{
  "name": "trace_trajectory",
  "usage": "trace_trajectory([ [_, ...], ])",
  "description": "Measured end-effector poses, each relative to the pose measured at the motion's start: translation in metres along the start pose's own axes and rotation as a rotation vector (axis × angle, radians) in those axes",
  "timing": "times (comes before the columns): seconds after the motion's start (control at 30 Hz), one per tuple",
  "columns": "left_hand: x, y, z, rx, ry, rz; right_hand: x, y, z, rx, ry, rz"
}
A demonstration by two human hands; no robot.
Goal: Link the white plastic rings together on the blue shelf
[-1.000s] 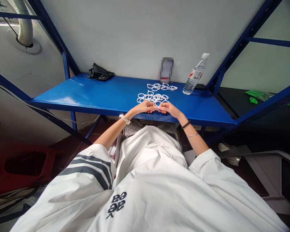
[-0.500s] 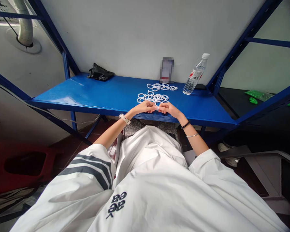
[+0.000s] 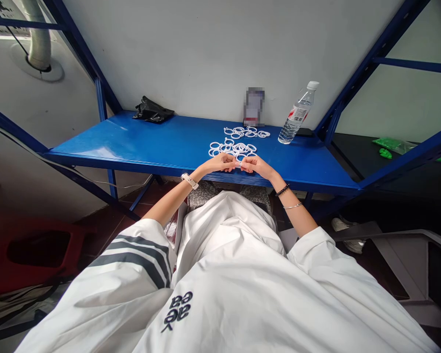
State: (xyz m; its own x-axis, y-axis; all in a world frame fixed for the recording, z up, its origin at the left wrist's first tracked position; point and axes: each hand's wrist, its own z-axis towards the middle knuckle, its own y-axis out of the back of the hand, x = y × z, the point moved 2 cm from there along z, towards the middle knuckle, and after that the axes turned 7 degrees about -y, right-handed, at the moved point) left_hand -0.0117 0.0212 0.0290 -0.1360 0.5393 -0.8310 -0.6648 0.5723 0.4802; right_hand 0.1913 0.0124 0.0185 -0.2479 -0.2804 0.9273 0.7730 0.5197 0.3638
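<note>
My left hand (image 3: pixel 221 163) and my right hand (image 3: pixel 258 165) meet at the front edge of the blue table (image 3: pixel 161 144). Fingertips of both pinch one small white ring (image 3: pixel 238 163) between them; most of it is hidden by the fingers. Just beyond my hands lies a loose pile of white rings (image 3: pixel 238 147), thin and round, some with a small eyelet like curtain rings. Farther back, a smaller group of white rings (image 3: pixel 238 130) rests on the table, apart from the pile.
A tilted-looking water bottle (image 3: pixel 296 117) stands at the back right, beside a dark flat object (image 3: pixel 306 132). A blurred-out upright item (image 3: pixel 254 105) leans near the wall. At the back left lies a black plastic bag (image 3: pixel 152 110). Blue frame posts (image 3: pixel 100 98) flank the table.
</note>
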Motion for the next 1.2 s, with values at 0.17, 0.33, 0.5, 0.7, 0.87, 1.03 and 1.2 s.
trace_trajectory([
  [0.17, 0.0008, -0.0002, 0.0000, -0.004, 0.004, 0.016, 0.0000, -0.0006, -0.0003, 0.001, -0.006, -0.016],
  [0.33, 0.0001, -0.0004, 0.0001, 0.010, -0.023, 0.031, 0.0003, -0.0017, -0.0005, 0.012, -0.009, -0.039],
  [0.5, 0.0018, -0.0004, 0.0002, 0.004, -0.004, 0.022, 0.0014, -0.0017, -0.0008, -0.001, -0.011, -0.032],
  [0.7, 0.0018, -0.0006, 0.0002, -0.002, -0.007, 0.001, 0.0023, -0.0014, -0.0004, 0.001, 0.003, 0.009],
  [0.87, -0.0005, -0.0005, -0.0003, 0.006, -0.019, -0.018, 0.0015, -0.0010, 0.0000, -0.003, 0.003, 0.038],
  [1.03, -0.0012, -0.0003, -0.0004, 0.008, -0.026, -0.024, 0.0002, -0.0007, 0.0001, 0.003, 0.009, 0.053],
  [1.2, -0.0008, -0.0003, 0.0000, 0.015, -0.026, -0.025, 0.0004, -0.0003, -0.0002, 0.007, 0.008, 0.053],
])
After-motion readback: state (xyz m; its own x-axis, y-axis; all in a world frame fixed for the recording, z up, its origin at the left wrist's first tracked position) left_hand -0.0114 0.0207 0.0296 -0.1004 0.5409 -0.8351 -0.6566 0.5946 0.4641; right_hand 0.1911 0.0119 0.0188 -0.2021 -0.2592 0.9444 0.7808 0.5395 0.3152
